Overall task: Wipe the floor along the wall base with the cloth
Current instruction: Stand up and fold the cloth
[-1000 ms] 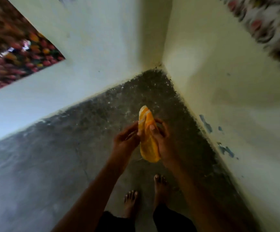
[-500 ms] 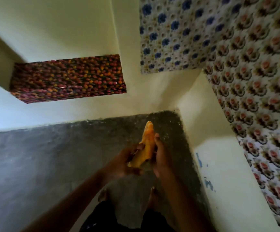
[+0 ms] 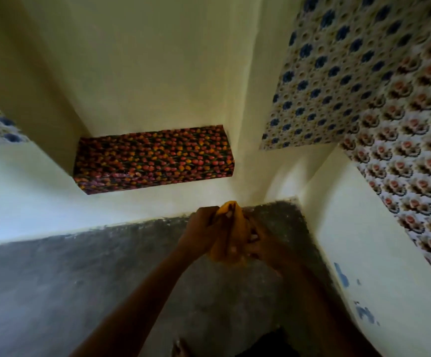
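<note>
Both hands raised in front of the chest, above the dark floor [image 3: 85,279], well off it. Left hand [image 3: 202,230] clenched around the upper and left part of the yellow-orange cloth [image 3: 231,235], fingers curled over the bunched fabric. Right hand [image 3: 263,243] grasping the same cloth from the right side, fingertips [image 3: 253,237] pinching into its folds. Cloth crumpled into a tall wad between the two palms, its peak poking up past the left hand's knuckles, its lower end hanging just below both hands. Beyond the hands, the corner where two cream walls [image 3: 157,73] meet the floor, with pale specks along the wall base. Up and to the left of the left hand, a wall niche lined with a red-and-orange floral sheet [image 3: 155,158]. Up and to the right of the right hand, floral paper with blue blooms [image 3: 325,86] and, beside it, floral paper with pink blooms [image 3: 402,150]. Below the right hand, blue chipped patches [image 3: 342,279] on the right-hand wall. Near the bottom edge, below the forearms, a bare foot [image 3: 180,349] on the floor, partly cut off.
</note>
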`<state>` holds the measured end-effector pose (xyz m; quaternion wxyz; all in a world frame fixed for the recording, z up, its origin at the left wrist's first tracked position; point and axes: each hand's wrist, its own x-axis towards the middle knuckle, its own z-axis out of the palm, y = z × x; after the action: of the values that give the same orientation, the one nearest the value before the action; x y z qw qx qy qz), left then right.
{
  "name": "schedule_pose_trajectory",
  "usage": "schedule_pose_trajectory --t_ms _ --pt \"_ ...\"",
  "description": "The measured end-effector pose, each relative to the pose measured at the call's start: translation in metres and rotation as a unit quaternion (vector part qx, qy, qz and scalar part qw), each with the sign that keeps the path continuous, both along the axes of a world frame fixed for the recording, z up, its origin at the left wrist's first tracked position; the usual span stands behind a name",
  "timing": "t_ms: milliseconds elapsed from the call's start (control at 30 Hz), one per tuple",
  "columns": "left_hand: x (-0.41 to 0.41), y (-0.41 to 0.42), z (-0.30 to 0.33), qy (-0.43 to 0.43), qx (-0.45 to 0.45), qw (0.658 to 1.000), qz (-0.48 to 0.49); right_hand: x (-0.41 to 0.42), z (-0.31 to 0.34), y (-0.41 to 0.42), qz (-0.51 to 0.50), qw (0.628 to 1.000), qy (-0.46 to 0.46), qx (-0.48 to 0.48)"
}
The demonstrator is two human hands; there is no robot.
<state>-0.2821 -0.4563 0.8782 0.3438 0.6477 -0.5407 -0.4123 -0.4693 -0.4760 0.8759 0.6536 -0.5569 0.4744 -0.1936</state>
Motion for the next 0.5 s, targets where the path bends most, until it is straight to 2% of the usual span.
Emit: schedule_pose_trajectory --t_ms 133,267,333,400,467,500 --pt "0.056 -0.021 0.009 -0.082 0.023 0.995 -0.054 0.052 -0.002 -0.016 -0.06 0.993 0.088 -0.052" --pt "0.119 -0.046 0.021 -0.114 0.001 0.987 -0.111 0.083 0.014 -0.063 -0.044 0.975 0.177 -0.125" --pt "0.147 -0.068 0.031 -0.115 0.014 0.98 -0.162 0.092 0.027 -0.096 -0.022 0.978 0.183 -0.101" --pt "0.173 -0.09 0.042 -0.08 0.07 0.977 -0.184 0.103 0.039 -0.13 0.008 0.993 0.113 -0.03" --pt "0.183 -0.096 0.064 0.014 0.132 0.976 -0.175 0.107 0.051 -0.147 0.0 0.999 -0.02 0.029" --pt "0.19 -0.103 0.075 0.069 0.121 0.977 -0.164 0.114 0.059 -0.159 -0.001 0.993 -0.088 0.075"
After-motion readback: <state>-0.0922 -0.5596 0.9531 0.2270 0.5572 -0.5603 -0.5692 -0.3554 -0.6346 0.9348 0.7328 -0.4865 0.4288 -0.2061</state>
